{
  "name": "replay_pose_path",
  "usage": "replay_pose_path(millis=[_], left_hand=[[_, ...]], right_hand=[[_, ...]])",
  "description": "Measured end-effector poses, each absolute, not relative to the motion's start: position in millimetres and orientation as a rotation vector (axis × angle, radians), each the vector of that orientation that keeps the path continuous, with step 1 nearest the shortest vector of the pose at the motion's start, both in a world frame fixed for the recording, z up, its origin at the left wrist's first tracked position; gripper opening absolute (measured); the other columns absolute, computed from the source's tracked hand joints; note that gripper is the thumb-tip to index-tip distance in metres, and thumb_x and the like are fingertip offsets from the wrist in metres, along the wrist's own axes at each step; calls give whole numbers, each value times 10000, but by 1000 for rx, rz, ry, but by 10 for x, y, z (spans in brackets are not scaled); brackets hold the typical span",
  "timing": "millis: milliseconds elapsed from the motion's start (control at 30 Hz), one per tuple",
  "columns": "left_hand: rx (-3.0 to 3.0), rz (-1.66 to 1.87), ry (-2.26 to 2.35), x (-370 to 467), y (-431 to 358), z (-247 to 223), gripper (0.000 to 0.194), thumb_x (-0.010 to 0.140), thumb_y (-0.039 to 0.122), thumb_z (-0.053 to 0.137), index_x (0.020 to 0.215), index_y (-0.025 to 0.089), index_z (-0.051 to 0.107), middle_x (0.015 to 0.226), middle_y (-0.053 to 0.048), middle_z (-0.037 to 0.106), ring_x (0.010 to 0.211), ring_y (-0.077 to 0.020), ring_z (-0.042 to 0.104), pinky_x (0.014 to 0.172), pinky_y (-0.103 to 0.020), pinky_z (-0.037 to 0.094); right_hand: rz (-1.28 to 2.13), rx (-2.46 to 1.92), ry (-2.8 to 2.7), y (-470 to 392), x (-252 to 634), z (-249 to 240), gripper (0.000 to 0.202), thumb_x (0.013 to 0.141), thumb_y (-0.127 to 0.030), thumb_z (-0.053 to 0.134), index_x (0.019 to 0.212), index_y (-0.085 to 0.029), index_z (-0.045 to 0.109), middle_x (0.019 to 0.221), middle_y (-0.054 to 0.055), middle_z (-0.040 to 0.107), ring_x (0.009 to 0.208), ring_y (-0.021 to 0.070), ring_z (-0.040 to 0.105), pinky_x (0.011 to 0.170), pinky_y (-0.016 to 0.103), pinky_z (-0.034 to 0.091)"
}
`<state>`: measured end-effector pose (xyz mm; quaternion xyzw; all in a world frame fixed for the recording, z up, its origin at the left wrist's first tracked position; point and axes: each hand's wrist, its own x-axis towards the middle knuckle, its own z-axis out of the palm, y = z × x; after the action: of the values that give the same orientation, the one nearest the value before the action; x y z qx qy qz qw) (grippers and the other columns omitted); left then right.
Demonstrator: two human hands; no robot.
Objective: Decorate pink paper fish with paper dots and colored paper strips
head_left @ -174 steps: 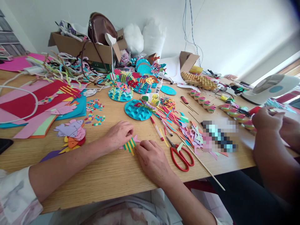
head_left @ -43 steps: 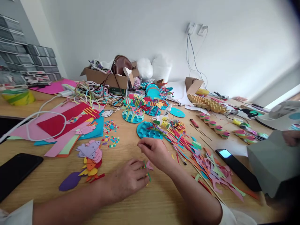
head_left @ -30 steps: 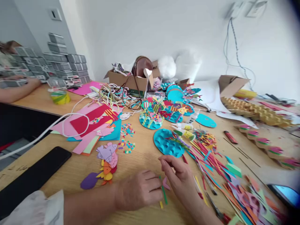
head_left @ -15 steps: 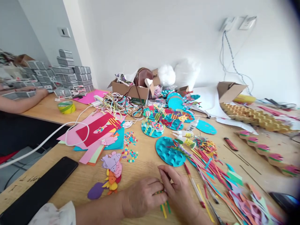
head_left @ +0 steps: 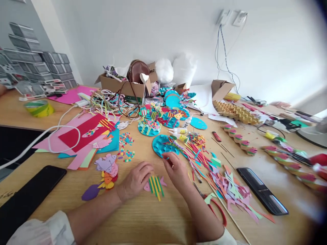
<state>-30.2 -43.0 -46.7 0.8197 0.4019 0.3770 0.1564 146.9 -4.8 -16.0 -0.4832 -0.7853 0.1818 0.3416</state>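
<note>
A paper fish (head_left: 155, 184) lies on the table between my hands, with a pink head, a pinkish tail and green and yellow strips across its body. The strip ends stick out past its lower edge. My left hand (head_left: 138, 178) hovers at the fish's head side, fingers loosely bent and holding nothing I can see. On the tail side, my right hand (head_left: 175, 170) is raised with thumb and fingers slightly apart. Just behind it sits a blue egg-carton disc (head_left: 160, 145). Left of my left hand are lilac paper fish (head_left: 106, 163) and a purple paper oval (head_left: 90, 192).
Red-handled scissors (head_left: 217, 211) and a thin stick (head_left: 227, 212) lie by my right forearm, near paper scraps (head_left: 232, 190). A black case (head_left: 262, 190) is farther right. Glue bottles (head_left: 182, 137) stand behind the strips. At left are coloured sheets (head_left: 74, 136) and a long black object (head_left: 33, 194).
My hands have drawn apart, uncovering the striped paper fish that they mostly hid. The view has turned to the right, so the scissors and black case show more.
</note>
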Motion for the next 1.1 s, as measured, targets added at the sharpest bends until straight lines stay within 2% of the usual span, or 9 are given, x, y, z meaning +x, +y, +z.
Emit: replay_pose_path(millis=[167, 333, 500, 800, 1100], left_hand=[[2366, 810, 1282, -380, -540, -329, 206, 800, 55, 457, 950, 177, 528, 921, -30, 570, 885, -153, 546, 774, -287, 472], [2282, 649, 1512, -434, -771, -365, 129, 775, 93, 502, 851, 178, 561, 847, -26, 581, 816, -180, 559, 708, -304, 468], [2176, 677, 1563, -439, -862, -440, 164, 787, 108, 439, 827, 181, 580, 820, -33, 607, 778, -174, 572, 693, -299, 464], [1947, 694, 1554, -424, -777, -311, 182, 789, 169, 413, 823, 193, 590, 843, -22, 654, 803, -157, 605, 709, -273, 475], [1786, 675, 1531, -417, -737, -310, 182, 791, 226, 417, 834, 193, 592, 844, -21, 654, 803, -161, 598, 719, -265, 472]], right_hand=[[696, -1490, -2162, -240, 1723, -178, 140, 762, -132, 480, 821, -157, 605, 810, 50, 620, 639, 130, 554, 586, 242, 415], [797, -1647, -2206, -368, 1732, -243, 190, 747, -102, 495, 888, -145, 615, 849, 62, 622, 729, 142, 566, 649, 243, 404], [789, -1662, -2348, -311, 1605, -178, 185, 783, -117, 470, 879, -160, 622, 886, 62, 614, 801, 146, 557, 674, 231, 365], [852, -1685, -2367, -212, 1581, -146, 26, 723, -163, 558, 734, -163, 582, 775, 29, 580, 666, 123, 503, 583, 220, 318], [888, -1656, -2323, -195, 1584, -208, 61, 699, -123, 547, 670, -170, 572, 637, -8, 572, 589, 108, 481, 512, 207, 268]])
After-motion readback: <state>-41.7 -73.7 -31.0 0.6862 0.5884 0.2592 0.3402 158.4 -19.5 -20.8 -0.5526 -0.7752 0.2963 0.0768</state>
